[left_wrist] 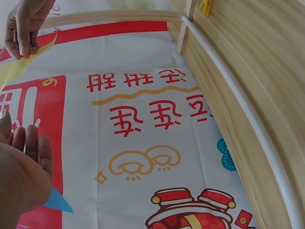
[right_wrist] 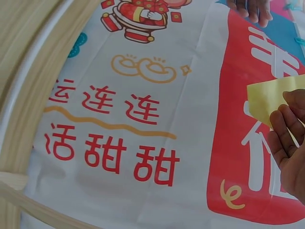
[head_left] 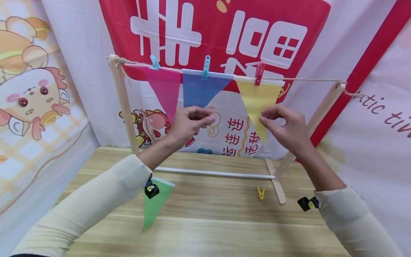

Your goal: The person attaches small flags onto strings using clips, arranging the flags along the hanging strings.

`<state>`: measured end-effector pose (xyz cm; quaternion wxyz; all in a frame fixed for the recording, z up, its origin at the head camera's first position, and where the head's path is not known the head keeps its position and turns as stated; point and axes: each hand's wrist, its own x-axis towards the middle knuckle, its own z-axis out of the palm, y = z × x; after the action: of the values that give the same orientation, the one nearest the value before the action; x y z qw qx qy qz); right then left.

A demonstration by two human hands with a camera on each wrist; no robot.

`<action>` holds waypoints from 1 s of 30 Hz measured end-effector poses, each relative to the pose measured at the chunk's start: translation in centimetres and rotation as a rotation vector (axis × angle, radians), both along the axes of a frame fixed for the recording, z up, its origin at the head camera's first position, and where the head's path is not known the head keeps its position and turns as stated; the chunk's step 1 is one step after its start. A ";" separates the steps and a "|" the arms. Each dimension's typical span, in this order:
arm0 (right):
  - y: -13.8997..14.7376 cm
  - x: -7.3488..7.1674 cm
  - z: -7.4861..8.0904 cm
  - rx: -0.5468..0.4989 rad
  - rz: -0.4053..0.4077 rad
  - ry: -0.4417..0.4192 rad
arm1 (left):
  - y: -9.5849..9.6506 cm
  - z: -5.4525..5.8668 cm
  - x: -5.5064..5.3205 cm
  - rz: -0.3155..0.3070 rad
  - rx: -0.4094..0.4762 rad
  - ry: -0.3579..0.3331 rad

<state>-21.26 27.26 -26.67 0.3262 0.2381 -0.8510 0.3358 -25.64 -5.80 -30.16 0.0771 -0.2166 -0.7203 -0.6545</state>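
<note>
Okay, so the right hand (head_left: 287, 126) pinches the yellow pennant (head_left: 257, 98) by its edge, thumb against fingers. The left hand (head_left: 189, 123) sits in front of the blue pennant (head_left: 202, 89), fingers loosely bent and holding nothing I can see (whether they brush it, can't tell).

For straightening like this, I'd keep the pinch light, low on the edge, and smooth rather than tug, since a pull could slip the sheet out of its red clip (head_left: 259, 73) or tilt its neighbours on the string (head_left: 309, 79).

Further out, the pink pennant (head_left: 167, 85) and the blue one each hang from a blue clip, (head_left: 154, 62) and (head_left: 206, 67). Down on the bench (head_left: 205, 221), a green pennant (head_left: 157, 203) lies by the left sleeve (head_left: 106, 192), and a yellow clip (head_left: 260, 193) near the right post's foot (head_left: 278, 189).

No brands that I can spot. The backdrop's red lettering (right_wrist: 105, 98) reads 运连连 and 活甜甜; the side cloth (head_left: 379, 160) shows "ntic tim", cut off.
</note>
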 end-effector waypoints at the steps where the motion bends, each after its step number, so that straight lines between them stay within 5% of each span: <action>1: 0.0 0.0 -0.1 0.003 0.002 0.000 | -0.1 -0.1 0.0 -0.001 0.000 0.001; 30: 0.2 -0.1 -3.0 0.016 0.014 -0.052 | -1.5 -1.3 -0.1 -0.002 -0.017 0.018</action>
<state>-21.32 27.48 -29.70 0.2996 0.2377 -0.8602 0.3372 -25.73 -7.28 -31.45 0.0810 -0.2237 -0.7250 -0.6464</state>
